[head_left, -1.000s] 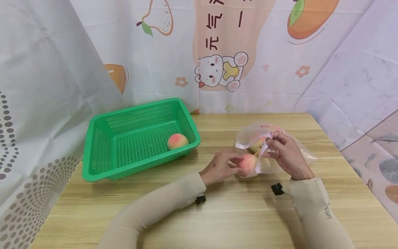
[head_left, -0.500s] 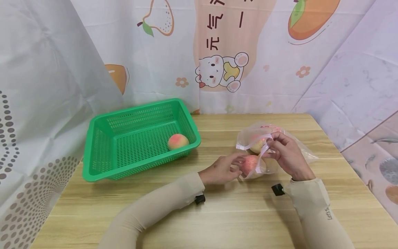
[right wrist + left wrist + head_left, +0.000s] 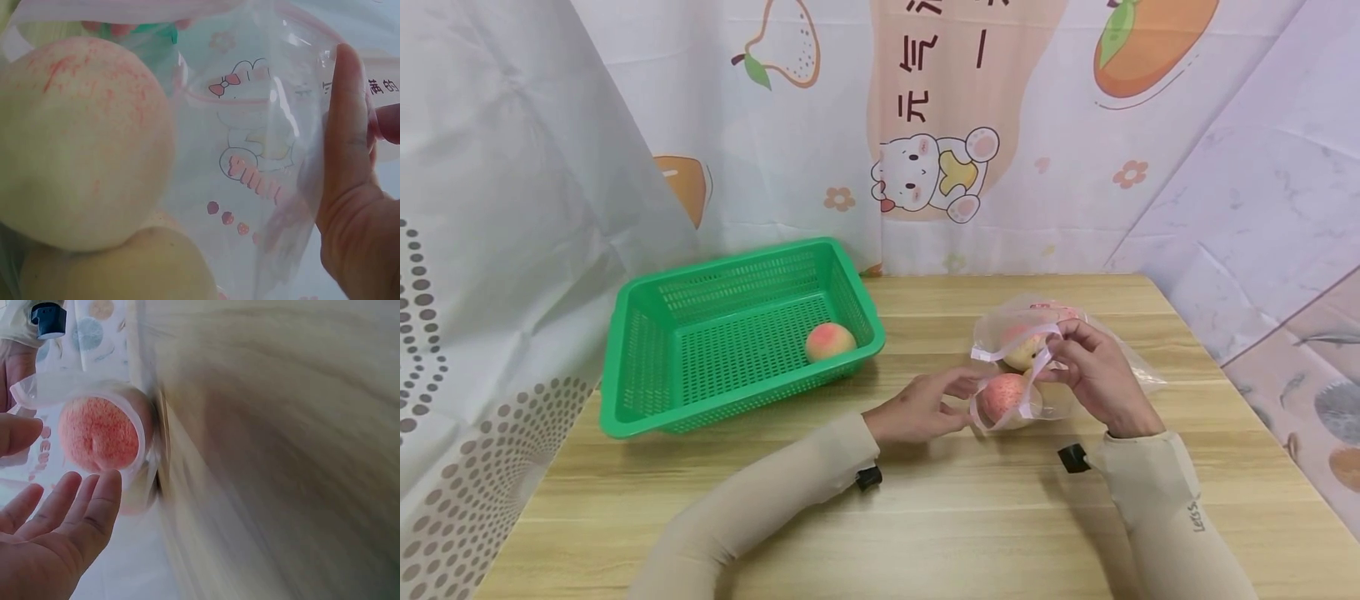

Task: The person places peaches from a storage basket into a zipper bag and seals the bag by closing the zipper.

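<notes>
A clear plastic bag with a pale pink rim lies on the table at the right, its mouth facing left. Just inside that mouth sits a red-speckled peach, and a yellower peach is behind it in the bag. My right hand pinches the bag's rim between thumb and fingers. At the mouth, my left hand holds nothing; its fingers are spread. The left wrist view shows these fingers near the peach. In the right wrist view, two peaches rest against each other behind the clear plastic.
On the left of the wooden table stands a green perforated basket, with one peach in its right front corner. A printed curtain hangs right behind the table's back edge.
The red-speckled peach has moved right, from my left hand's fingers into the bag's mouth. My left hand has let go and drawn back slightly left. My right hand stays on the rim.
</notes>
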The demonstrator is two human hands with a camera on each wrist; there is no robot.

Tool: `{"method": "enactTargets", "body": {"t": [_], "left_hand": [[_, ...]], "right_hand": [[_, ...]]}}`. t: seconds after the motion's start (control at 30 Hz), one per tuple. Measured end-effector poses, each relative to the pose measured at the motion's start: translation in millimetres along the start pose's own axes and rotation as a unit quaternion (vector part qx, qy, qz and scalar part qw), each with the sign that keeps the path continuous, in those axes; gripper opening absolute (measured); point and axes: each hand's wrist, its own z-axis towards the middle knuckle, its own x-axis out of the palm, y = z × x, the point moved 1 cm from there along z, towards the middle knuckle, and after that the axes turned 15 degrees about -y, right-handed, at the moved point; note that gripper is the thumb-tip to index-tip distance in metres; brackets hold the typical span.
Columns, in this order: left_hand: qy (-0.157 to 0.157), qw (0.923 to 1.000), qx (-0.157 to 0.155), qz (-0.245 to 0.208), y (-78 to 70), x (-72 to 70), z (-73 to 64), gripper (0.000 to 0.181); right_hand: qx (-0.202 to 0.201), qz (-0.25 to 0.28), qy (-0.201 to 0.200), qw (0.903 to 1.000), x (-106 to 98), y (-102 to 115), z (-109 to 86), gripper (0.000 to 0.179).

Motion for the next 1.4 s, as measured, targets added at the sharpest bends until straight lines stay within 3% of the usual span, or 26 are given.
{"method": "enactTargets", "body": {"t": [0.23,0.53,0.7,0.97,1.17,1.4], "left_hand": [[-0.003,0.9992,-0.017,0.035,2.3,-11.1,-4.7,0.053],[0.005,0.9983,-0.016,0.056,-2.2,-22.1,-10.4,0.046],[0.004,0.9975,-0.032,0.062,-2.5,-25.4,-11.5,0.045],[0.004,0.9943,-0.049,0.094,5.5,-20.5,-6.2,0.036],[0.004,0.9867,-0.074,0.145,7.6,-13.9,2.2,0.031],[0.002,0.9800,-0.077,0.183,9.3,-7.6,10.4,0.025]], "right_hand": [[-0.003,-0.004,-0.001,1.0000,0,1,-0.5,0.023],[-0.008,-0.002,-0.004,1.0000,-1,2,0.0,0.022],[-0.008,-0.006,-0.006,0.9999,-1,2,-0.3,0.021],[-0.009,0.004,0.003,0.9999,0,0,-0.4,0.021],[-0.011,0.006,0.004,0.9999,-1,0,-0.2,0.021],[-0.011,0.007,0.001,0.9999,-2,1,-0.5,0.022]]}}
